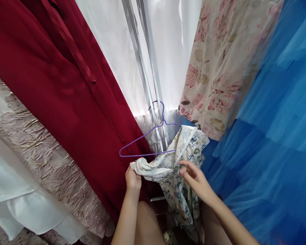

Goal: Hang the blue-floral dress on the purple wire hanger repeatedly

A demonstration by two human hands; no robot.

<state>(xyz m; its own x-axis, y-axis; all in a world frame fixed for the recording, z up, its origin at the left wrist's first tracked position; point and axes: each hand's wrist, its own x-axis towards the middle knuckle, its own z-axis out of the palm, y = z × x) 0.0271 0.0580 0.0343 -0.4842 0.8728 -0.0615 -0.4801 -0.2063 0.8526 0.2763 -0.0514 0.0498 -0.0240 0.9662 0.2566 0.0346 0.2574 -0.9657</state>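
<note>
A purple hanger (142,136) hangs by its hook on a metal stand. Its right arm runs into the shoulder of a white dress (183,190) with a blue and yellow floral print, while its left arm is bare. Below that bare end, my left hand (133,177) grips the dress's other shoulder, fingers closed on the cloth. My right hand (192,175) is at the back or front opening of the dress, beside a pale strip along its edge. Its fingers are loosely bent and apart, the fingertips at the cloth. The lower dress hangs between my knees.
Two metal poles (142,64) rise behind the hanger before white cloth (104,34). A dark red garment (66,98) and pale textured fabric (73,173) hang on the left. Pink-flowered cloth (216,68) and blue tulle (270,143) hang close on the right.
</note>
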